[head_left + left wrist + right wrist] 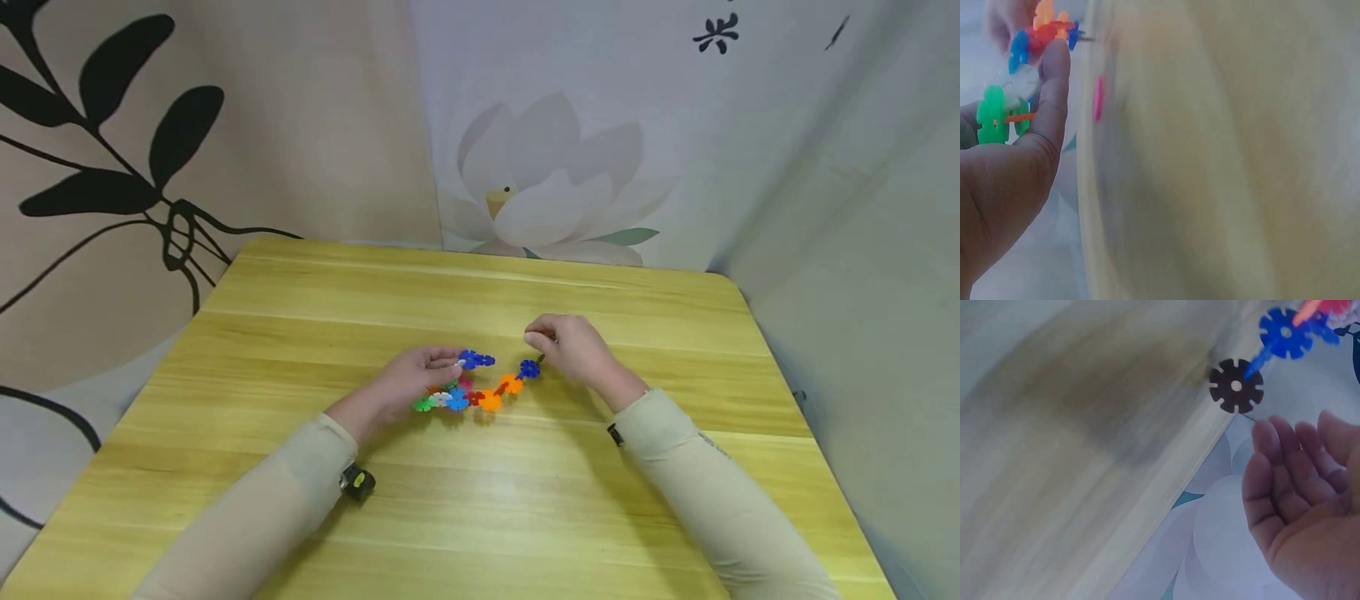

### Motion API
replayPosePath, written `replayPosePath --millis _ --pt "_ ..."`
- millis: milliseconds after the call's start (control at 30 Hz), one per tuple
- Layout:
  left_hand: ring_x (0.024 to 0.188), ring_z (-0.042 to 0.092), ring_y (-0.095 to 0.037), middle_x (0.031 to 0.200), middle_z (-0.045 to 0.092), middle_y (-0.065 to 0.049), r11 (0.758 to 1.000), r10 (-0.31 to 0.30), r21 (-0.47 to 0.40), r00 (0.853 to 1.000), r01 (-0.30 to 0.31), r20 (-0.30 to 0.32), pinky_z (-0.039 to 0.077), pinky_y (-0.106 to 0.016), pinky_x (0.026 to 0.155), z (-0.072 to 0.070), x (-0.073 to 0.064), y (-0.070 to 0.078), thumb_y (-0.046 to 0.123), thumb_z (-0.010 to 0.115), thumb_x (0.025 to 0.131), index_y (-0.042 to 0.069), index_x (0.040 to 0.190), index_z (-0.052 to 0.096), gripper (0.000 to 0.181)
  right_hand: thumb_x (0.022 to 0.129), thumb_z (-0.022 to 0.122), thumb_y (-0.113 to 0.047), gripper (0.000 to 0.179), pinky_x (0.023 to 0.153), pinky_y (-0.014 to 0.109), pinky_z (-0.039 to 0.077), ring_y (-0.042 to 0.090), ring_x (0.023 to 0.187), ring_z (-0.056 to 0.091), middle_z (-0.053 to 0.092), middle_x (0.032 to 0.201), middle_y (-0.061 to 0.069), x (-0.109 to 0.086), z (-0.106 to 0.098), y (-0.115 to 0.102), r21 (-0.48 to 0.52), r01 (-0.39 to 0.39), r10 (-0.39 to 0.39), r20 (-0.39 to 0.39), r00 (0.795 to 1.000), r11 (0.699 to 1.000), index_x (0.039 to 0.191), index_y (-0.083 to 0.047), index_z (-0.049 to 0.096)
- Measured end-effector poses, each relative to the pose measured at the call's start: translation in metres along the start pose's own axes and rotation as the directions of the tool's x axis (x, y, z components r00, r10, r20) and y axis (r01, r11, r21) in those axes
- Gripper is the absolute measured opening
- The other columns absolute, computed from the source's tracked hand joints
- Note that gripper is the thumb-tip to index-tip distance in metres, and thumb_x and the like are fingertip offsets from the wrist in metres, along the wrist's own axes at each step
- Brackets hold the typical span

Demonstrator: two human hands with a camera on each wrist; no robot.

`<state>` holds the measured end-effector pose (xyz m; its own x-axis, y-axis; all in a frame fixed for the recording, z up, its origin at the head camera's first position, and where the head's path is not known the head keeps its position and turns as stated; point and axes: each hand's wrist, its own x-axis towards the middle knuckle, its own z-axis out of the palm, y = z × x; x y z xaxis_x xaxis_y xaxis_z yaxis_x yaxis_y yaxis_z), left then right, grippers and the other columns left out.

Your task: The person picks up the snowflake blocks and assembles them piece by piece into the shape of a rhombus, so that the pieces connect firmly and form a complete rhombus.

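My left hand [408, 382] holds a chain of interlocking plastic snowflake discs [491, 402] above the wooden table. Green [991, 119], white, blue, red and orange discs show in it, and blue discs [469, 360] sit at the fingertips. A brown disc [1224, 395] is joined to a blue disc [1279, 340] at the chain's right end. Close beside this brown disc is my right hand [576, 346], its fingers loosely bent with nothing between them in the right wrist view. Part of the chain is hidden behind the left thumb and fingers.
A pink disc [1098, 100] lies on the tabletop in the left wrist view. The wooden table [480, 517] reaches back to a printed curtain [315, 125]. Dark straps with small devices [358, 482] show at the wrists.
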<state>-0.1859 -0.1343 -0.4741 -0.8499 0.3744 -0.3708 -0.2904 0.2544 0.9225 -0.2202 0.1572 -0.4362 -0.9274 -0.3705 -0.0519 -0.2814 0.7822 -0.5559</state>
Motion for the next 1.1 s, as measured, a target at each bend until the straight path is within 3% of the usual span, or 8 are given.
replayPosePath --millis 267,400,500,567,667,833,933,1100 --pt "0.156 0.043 -0.039 0.165 0.048 -0.015 1.0 -0.018 -0.002 1.0 0.018 -0.003 0.028 -0.058 0.133 -0.022 0.019 0.005 0.029 0.062 0.111 0.014 0.161 0.046 0.055 0.11 0.063 -0.03 0.026 0.079 0.039 0.061 0.02 0.089 0.069 0.08 0.108 0.005 -0.012 -0.001 0.001 0.011 0.022 -0.021 -0.112 0.993 1.0 0.121 -0.011 0.077" --pt "0.156 0.042 -0.039 0.164 0.05 -0.014 1.0 -0.029 -0.011 0.999 0.029 -0.015 0.026 -0.059 0.134 -0.028 0.032 0.01 0.027 0.062 0.11 0.013 0.16 0.048 0.054 0.109 0.065 -0.028 0.023 0.07 0.033 0.054 0.015 0.076 0.06 0.079 0.101 0.007 -0.018 0.0 -0.004 0.018 0.079 -0.079 -0.021 0.997 0.997 0.117 -0.01 0.079" --pt "0.158 0.039 -0.039 0.165 0.049 -0.013 0.999 -0.039 -0.014 0.999 0.039 -0.018 0.021 -0.063 0.134 -0.031 0.042 0.014 0.028 0.062 0.11 0.015 0.161 0.048 0.054 0.109 0.066 -0.022 0.022 0.077 0.036 0.061 0.016 0.082 0.067 0.08 0.104 0.007 -0.024 0.009 -0.012 -0.021 0.205 -0.202 0.084 0.976 0.979 0.118 -0.007 0.079" --pt "0.16 0.035 -0.039 0.167 0.047 -0.011 0.999 -0.047 0.001 0.999 0.047 -0.015 0.018 -0.069 0.133 -0.035 0.046 0.018 0.03 0.062 0.11 0.017 0.161 0.048 0.054 0.108 0.065 -0.02 0.024 0.094 0.041 0.063 0.021 0.1 0.074 0.08 0.116 0.008 -0.026 0.023 -0.021 -0.08 0.307 -0.293 0.153 0.944 0.948 0.123 -0.007 0.078" --pt "0.161 0.033 -0.039 0.169 0.045 -0.01 0.998 -0.054 0.021 0.998 0.054 -0.015 0.018 -0.069 0.133 -0.038 0.052 0.023 0.031 0.062 0.11 0.019 0.16 0.05 0.053 0.109 0.063 -0.024 0.037 0.122 0.047 0.049 0.029 0.137 0.064 0.069 0.145 0.011 -0.029 0.047 -0.036 -0.191 0.452 -0.4 0.257 0.88 0.871 0.142 -0.006 0.067" --pt "0.159 0.036 -0.037 0.167 0.046 -0.01 0.998 -0.047 0.039 0.999 0.048 -0.022 0.023 -0.059 0.135 -0.041 0.057 0.025 0.029 0.062 0.11 0.015 0.159 0.051 0.052 0.112 0.056 -0.036 0.059 0.133 0.045 0.033 0.03 0.16 0.039 0.044 0.169 0.013 -0.029 0.076 -0.047 -0.379 0.585 -0.45 0.389 0.804 0.717 0.16 -0.003 0.047" --pt "0.16 0.035 -0.037 0.169 0.045 -0.01 0.997 -0.058 0.048 0.998 0.058 -0.011 0.023 -0.06 0.135 -0.042 0.057 0.023 0.03 0.062 0.11 0.017 0.16 0.05 0.053 0.113 0.054 -0.034 0.055 0.133 0.045 0.035 0.031 0.159 0.041 0.046 0.167 0.015 -0.032 0.073 -0.039 -0.397 0.583 -0.445 0.391 0.806 0.709 0.157 -0.001 0.05" --pt "0.161 0.033 -0.039 0.17 0.044 -0.008 0.997 -0.074 0.036 0.997 0.074 -0.008 0.02 -0.065 0.134 -0.043 0.052 0.02 0.032 0.063 0.109 0.022 0.159 0.05 0.053 0.11 0.059 -0.019 0.038 0.126 0.049 0.043 0.035 0.148 0.055 0.059 0.156 0.016 -0.031 0.047 -0.001 -0.351 0.467 -0.39 0.269 0.881 0.812 0.144 -0.002 0.065"
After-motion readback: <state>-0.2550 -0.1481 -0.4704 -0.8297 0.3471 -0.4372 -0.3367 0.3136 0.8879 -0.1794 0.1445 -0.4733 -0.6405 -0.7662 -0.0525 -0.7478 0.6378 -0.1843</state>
